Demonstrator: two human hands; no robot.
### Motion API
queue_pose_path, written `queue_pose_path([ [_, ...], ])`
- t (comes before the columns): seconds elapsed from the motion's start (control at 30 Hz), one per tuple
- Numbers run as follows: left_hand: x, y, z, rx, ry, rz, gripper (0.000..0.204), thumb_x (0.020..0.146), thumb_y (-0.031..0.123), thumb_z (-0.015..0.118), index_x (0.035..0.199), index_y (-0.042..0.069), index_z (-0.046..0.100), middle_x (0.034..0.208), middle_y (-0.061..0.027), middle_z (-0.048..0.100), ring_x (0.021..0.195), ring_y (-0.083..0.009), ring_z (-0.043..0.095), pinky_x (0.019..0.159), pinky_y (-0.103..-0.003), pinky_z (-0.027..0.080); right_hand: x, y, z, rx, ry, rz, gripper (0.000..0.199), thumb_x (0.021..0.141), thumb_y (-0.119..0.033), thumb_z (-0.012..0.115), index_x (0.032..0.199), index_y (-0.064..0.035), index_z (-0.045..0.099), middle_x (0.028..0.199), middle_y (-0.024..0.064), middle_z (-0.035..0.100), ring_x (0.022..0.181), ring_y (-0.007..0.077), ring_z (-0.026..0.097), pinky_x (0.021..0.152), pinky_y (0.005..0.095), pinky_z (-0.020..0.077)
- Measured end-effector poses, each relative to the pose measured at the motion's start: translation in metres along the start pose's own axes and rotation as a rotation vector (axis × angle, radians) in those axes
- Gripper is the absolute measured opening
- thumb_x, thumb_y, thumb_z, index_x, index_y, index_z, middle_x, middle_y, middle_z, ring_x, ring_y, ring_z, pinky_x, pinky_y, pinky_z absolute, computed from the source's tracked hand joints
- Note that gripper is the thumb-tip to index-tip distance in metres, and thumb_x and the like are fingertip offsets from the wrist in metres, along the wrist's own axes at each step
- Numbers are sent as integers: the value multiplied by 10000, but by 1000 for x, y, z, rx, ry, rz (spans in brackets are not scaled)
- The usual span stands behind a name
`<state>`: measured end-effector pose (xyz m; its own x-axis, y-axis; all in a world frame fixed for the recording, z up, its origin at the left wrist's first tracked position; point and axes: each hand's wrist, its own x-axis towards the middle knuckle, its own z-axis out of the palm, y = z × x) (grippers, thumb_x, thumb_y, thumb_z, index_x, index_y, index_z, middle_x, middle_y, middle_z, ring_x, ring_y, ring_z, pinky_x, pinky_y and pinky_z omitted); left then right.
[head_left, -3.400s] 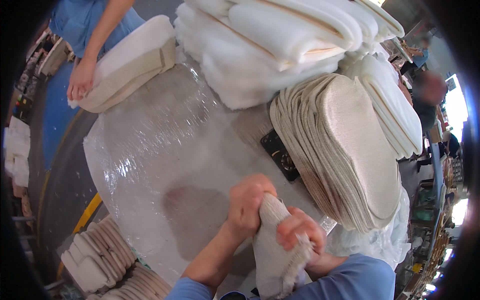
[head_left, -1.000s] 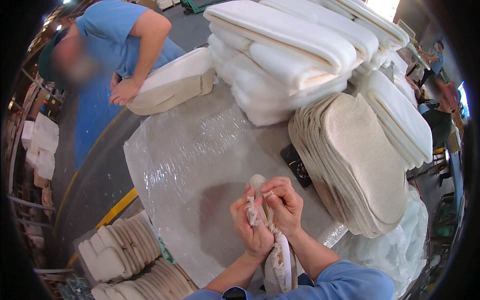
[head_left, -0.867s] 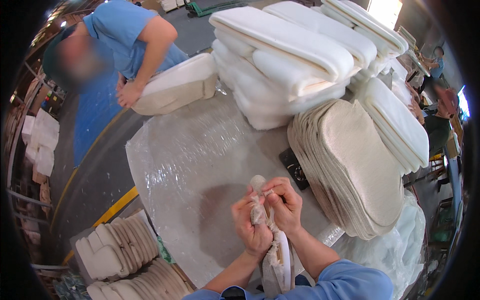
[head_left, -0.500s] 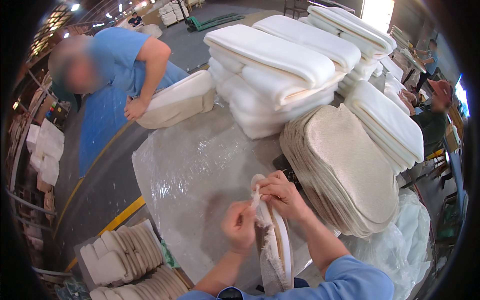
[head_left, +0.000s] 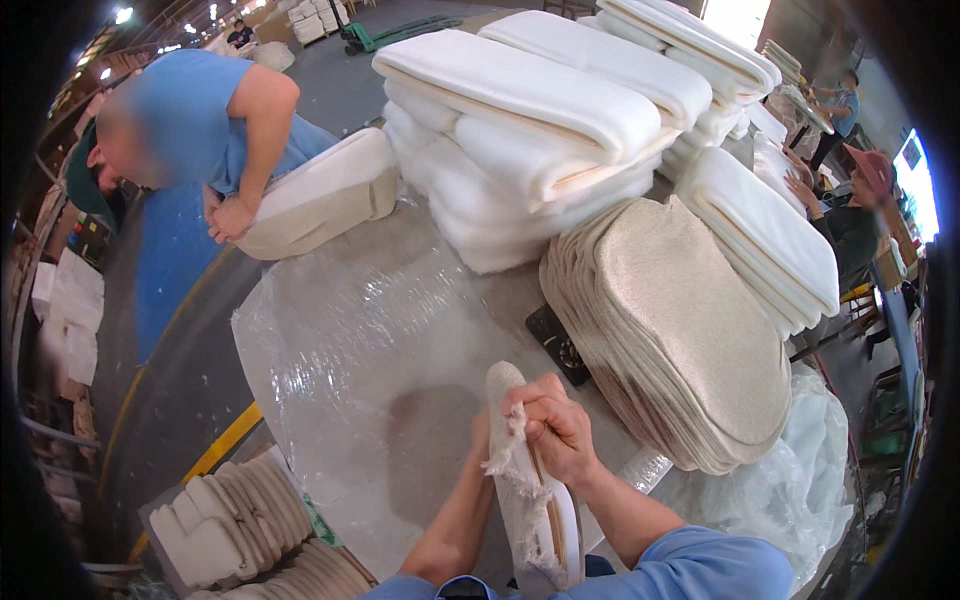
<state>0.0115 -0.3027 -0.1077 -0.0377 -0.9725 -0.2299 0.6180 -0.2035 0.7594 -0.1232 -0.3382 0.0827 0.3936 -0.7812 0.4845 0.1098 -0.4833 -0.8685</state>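
Note:
A long, narrow cushion (head_left: 520,470) with a beige fabric cover and white padding stands on edge in front of me, its cover's edge ragged and frayed. My right hand (head_left: 562,430) is closed on that frayed edge near the cushion's far end, fingers curled together. On the other side my left hand (head_left: 481,432) presses against the cushion; its fingers are mostly hidden behind it. Right of my hands lies a tall stack of beige fabric covers (head_left: 700,320) with rounded ends. A dark flat object (head_left: 557,343) rests against the stack's left side.
Plastic sheeting covers the table (head_left: 340,330). White padding slabs (head_left: 520,95) are piled at the back. A co-worker in blue (head_left: 200,120) holds another cushion (head_left: 320,200) at far left. Finished-looking beige pieces (head_left: 230,515) sit lower left; clear plastic (head_left: 760,500) bunches lower right.
My left hand has moved from the frayed edge to the cushion's left side. The cushion has turned, showing more beige cover, and my right hand has shifted slightly nearer me. The view has shifted.

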Motion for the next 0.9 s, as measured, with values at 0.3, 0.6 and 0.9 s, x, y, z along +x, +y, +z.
queue_pose_path([
  [0.3, 37, 45, -12, 99, 169, 9, 515, 1118, 438, 406, 933, 61, 704, 950, -69, 717, 832, -159, 663, 734, -317, 534, -6, -1, -2, 125, -30, -14, 237, 1043, -209, 592, 917, -69, 735, 1120, 94, 726, 992, 261, 583, 950, 408, 430],
  [0.6, -16, 126, 51, 428, 225, 393, 589, 1131, 411, 307, 964, 0, 694, 987, -123, 719, 923, -209, 639, 870, -349, 499, -5, 3, 15, 185, -81, -3, 220, 1054, -196, 578, 989, -51, 730, 1171, 71, 716, 1067, 276, 575, 1052, 424, 384],
  [0.9, -51, 172, 67, 194, 232, 297, 476, 1110, 381, 349, 1077, 30, 668, 1020, -71, 638, 938, -186, 609, 884, -324, 488, 12, -2, 45, 76, -172, -62, 185, 1046, -202, 615, 1137, -67, 705, 1273, 53, 688, 1212, 282, 584, 1109, 436, 390],
])
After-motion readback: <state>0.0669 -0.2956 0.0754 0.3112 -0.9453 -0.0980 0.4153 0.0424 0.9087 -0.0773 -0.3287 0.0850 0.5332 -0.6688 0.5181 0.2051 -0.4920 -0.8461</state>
